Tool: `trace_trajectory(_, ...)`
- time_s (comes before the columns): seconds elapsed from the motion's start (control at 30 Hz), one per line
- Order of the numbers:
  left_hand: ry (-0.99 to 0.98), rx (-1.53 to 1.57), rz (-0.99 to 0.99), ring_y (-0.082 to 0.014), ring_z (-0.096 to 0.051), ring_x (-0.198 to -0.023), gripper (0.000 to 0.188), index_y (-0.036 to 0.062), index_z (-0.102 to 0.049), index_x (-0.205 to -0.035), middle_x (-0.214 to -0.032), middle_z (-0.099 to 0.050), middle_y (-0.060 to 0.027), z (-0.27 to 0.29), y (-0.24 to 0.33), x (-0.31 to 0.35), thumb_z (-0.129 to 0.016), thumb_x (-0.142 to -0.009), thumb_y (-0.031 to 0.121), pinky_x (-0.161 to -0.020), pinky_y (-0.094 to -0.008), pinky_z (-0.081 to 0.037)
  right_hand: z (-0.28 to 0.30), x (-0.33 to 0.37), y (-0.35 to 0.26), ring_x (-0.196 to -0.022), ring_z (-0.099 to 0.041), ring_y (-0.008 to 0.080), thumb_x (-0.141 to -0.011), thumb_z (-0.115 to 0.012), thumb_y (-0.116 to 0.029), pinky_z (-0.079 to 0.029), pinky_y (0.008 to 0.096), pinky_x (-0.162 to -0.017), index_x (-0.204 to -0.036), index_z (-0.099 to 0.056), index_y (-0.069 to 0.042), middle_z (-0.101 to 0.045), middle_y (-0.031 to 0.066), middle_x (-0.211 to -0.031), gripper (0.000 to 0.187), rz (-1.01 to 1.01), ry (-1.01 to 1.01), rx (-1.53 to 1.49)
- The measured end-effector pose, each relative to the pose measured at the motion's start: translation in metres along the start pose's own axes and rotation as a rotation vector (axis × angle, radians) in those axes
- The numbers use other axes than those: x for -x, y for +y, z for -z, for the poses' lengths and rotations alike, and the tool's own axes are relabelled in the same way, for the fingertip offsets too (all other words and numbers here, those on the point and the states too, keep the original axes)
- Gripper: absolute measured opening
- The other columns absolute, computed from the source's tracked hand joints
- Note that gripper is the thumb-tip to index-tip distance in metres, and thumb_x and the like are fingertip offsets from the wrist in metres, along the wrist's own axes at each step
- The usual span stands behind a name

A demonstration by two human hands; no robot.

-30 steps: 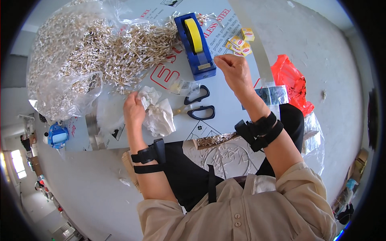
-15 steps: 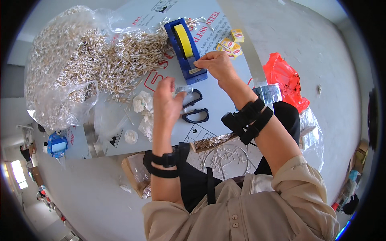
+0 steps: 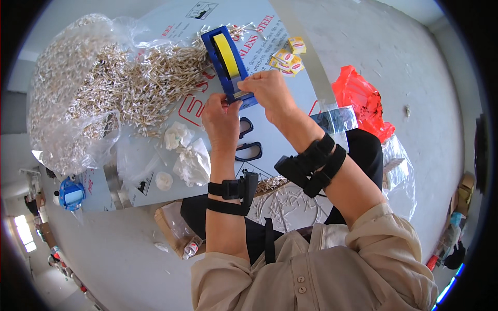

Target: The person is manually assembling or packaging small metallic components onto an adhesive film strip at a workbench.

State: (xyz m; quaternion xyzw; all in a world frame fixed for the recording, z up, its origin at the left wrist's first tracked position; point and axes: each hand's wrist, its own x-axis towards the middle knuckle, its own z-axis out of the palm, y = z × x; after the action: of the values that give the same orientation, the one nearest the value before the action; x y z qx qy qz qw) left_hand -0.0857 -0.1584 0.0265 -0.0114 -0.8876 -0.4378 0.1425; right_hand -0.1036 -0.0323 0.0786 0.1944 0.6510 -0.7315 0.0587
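Dispenser (image 3: 223,80) sits on the table (image 3: 305,85) between swab heap (image 3: 140,83) and yellow packets (image 3: 287,59), right hand (image 3: 267,92) and left hand (image 3: 222,116) curled pinch-fashion at its near end, whether either grips a strip from its yellow roll (image 3: 225,56) cannot be told; steady, level tension appears advisable.

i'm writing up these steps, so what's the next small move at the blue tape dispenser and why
Probably a short, gentle pull of tape toward the body with the left hand: it is at the near end of the blue tape dispenser, while the right hand sits beside it and could steady things. Whether tape is already pinched can't be made out.
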Motion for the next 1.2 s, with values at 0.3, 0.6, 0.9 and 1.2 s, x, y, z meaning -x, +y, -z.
trace_trajectory(0.3, -0.023, 0.064, 0.054, -0.0219, -0.058, -0.062, 0.022, -0.0007, -0.059, -0.085, -0.072, -0.061, -0.0099, 0.003, 0.006, -0.001, -0.071, -0.068, 0.008, -0.061, -0.0324, -0.047, 0.013, 0.048, 0.009, -0.07, -0.05, 0.0089, -0.077, -0.069, -0.014, -0.036, 0.0234, -0.064, -0.084, -0.065, -0.001, -0.06, 0.0024, -0.075, 0.016, -0.134, -0.037, -0.181)
trace_trajectory(0.6, -0.036, 0.128, 0.068, -0.0188, -0.058, -0.062, 0.025, -0.0029, -0.059, -0.087, -0.074, -0.062, -0.0105, 0.005, 0.007, -0.001, -0.073, -0.069, 0.009, -0.061, -0.0305, -0.048, 0.031, 0.096, 0.031, -0.07, -0.048, 0.0064, -0.085, -0.062, -0.014, -0.037, 0.0227, -0.068, -0.088, -0.065, -0.001, -0.06, -0.0019, -0.076, 0.013, -0.183, -0.173, -0.261)
trace_trajectory(0.9, -0.057, 0.072, 0.077, -0.018, -0.057, -0.062, 0.025, -0.0031, -0.059, -0.087, -0.073, -0.062, -0.0097, 0.006, 0.011, -0.001, -0.073, -0.07, 0.008, -0.061, -0.0304, -0.047, 0.045, 0.129, 0.049, -0.072, -0.047, 0.007, -0.088, -0.06, -0.016, -0.037, 0.0233, -0.068, -0.091, -0.063, 0.001, -0.057, -0.0008, -0.078, 0.017, -0.192, -0.234, -0.328)
trace_trajectory(1.2, -0.158, 0.151, 0.101, -0.0172, -0.057, -0.061, 0.022, -0.0037, -0.059, -0.087, -0.071, -0.062, -0.0081, 0.01, -0.001, -0.005, -0.072, -0.07, 0.005, -0.061, -0.029, -0.048, 0.048, 0.126, 0.077, -0.082, -0.052, 0.0109, -0.091, -0.056, -0.019, -0.041, 0.0257, -0.074, -0.094, -0.064, -0.001, -0.059, 0.0023, -0.089, 0.02, -0.479, -0.203, -0.387)
